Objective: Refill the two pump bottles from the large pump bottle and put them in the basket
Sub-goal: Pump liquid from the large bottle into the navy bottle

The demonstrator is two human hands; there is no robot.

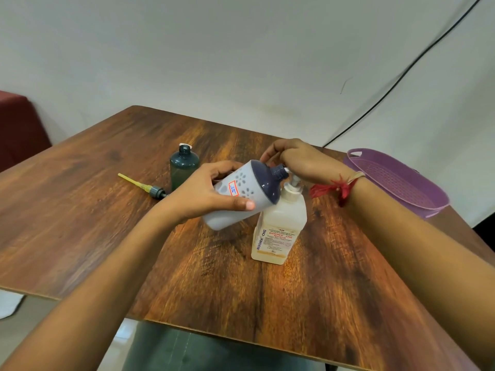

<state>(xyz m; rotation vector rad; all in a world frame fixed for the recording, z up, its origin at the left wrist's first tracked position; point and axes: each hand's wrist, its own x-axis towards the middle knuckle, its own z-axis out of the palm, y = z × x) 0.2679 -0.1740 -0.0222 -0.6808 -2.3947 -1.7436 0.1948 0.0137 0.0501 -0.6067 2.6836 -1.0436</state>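
My left hand (206, 192) grips a white bottle with a dark blue top (243, 195), tilted so its open neck points at the spout of the large pump bottle (280, 227). That large bottle is translucent with a printed label and stands upright mid-table. My right hand (297, 159) rests on its pump head, fingers curled over it; the pump head is mostly hidden. A dark green bottle (184, 167) stands open behind my left hand. Its pump with a yellow tube (144, 185) lies on the table to its left.
A purple basket (396, 180) sits at the table's right edge. The wooden table (214, 277) ends close to me. A black cable (401, 79) runs across the white backdrop. Something dark red (18, 127) stands at far left.
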